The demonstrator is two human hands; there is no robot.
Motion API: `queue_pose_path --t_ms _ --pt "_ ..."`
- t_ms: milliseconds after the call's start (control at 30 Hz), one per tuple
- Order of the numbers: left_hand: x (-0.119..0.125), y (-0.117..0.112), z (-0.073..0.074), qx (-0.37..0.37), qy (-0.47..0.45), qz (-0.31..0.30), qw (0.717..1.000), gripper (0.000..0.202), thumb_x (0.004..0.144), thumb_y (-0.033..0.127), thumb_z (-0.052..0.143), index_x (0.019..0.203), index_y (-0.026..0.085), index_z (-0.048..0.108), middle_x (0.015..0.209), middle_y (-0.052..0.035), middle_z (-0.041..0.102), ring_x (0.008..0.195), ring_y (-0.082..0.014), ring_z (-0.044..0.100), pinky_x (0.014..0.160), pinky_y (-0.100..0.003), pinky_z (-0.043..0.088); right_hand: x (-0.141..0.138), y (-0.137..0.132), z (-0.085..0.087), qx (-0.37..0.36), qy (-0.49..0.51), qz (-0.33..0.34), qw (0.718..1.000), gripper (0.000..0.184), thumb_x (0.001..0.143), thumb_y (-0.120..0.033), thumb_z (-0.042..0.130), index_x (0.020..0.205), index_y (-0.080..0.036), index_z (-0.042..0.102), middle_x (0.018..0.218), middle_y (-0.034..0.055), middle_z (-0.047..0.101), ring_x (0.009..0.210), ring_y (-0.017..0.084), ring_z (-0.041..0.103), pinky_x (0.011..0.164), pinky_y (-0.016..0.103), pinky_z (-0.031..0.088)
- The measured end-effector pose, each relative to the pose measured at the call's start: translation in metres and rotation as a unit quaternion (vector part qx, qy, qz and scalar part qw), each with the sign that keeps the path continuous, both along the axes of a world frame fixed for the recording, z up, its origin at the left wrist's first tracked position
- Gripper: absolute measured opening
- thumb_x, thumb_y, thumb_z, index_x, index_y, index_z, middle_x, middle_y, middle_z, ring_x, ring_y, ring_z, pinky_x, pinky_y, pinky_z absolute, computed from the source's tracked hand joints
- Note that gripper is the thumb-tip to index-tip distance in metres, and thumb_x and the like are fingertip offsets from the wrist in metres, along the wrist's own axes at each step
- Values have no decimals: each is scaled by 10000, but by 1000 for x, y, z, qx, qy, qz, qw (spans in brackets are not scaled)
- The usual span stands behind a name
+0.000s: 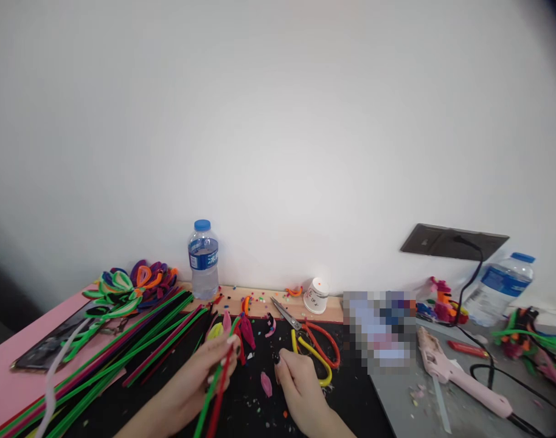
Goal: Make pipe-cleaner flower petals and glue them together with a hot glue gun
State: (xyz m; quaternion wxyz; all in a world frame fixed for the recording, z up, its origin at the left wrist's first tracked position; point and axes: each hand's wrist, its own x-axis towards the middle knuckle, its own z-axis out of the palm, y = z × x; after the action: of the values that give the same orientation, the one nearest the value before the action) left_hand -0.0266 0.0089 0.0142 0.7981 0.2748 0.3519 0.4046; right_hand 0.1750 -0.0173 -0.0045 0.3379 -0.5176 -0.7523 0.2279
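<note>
My left hand [202, 377] is closed around a green pipe cleaner [207, 404] and a red pipe cleaner [219, 398], whose lower ends run toward me. My right hand [298, 386] rests low over the black mat [260, 420] with its fingers curled; whether anything is between them is hidden. Just beyond it lie scissors [300, 331] with one yellow and one red handle loop, blades pointing away to the left. A pink fuzzy petal [266, 384] lies between my hands. Past my left hand are magenta petals [247, 331] and a yellow-green one [215, 331].
Long pipe cleaners [136, 347] fan out at left beside a phone [50, 344] and a looped bundle [132, 283]. A water bottle [204, 261] and a paper cup [317, 296] stand at the wall. At right lie a pink glue gun [469, 383] with a black cord and another bottle [501, 289].
</note>
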Motion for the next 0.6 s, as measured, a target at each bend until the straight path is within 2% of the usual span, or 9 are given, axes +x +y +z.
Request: queue_pose_path --t_ms 67,133,233,333,400,500,600 --pt "11 -9 -3 21 27 -22 999 262 703 368 725 689 142 594 505 74 431 391 -18 336 385 -132 262 0 -1 2 1 5 15 1000 324 907 -242 295 586 -201 300 539 -44 364 504 103 379 510 223 257" --pt "18 -15 -7 40 49 -46 997 268 709 394 714 730 145 618 549 39 528 462 -52 483 432 -142 345 0 -2 5 -3 9 48 999 296 890 -225 333 596 -196 333 560 -43 386 527 101 394 521 214 271" --pt "21 -16 -13 62 85 -55 993 317 693 432 714 814 145 654 649 -16 637 592 -107 596 497 -163 424 -2 -3 5 -16 7 85 996 225 816 -186 440 598 -190 381 562 -54 394 525 91 402 515 198 274" --pt "21 -14 -18 77 111 -50 990 351 671 454 721 823 142 674 697 -35 673 641 -126 623 538 -179 460 -5 -3 2 -25 1 81 996 227 740 -140 510 560 -185 380 513 -76 350 476 74 371 493 188 264" --pt "20 -12 -20 76 126 -40 988 378 648 470 730 816 136 681 661 -37 675 633 -131 626 535 -181 466 -6 -3 0 -20 -1 72 997 252 745 -132 508 534 -182 380 492 -81 330 457 69 354 482 187 259" --pt "19 -8 -20 82 145 -14 986 417 620 489 739 816 126 680 547 -15 640 533 -114 594 488 -174 448 -7 -2 -1 -4 -3 55 998 263 767 -127 493 523 -178 408 493 -74 350 455 73 365 475 188 263" --pt "17 -3 -16 92 155 23 983 429 583 488 762 803 132 670 546 14 613 449 -85 551 434 -166 418 -5 -1 0 13 5 17 1000 262 794 -122 462 538 -177 455 493 -60 402 453 83 403 466 189 280"
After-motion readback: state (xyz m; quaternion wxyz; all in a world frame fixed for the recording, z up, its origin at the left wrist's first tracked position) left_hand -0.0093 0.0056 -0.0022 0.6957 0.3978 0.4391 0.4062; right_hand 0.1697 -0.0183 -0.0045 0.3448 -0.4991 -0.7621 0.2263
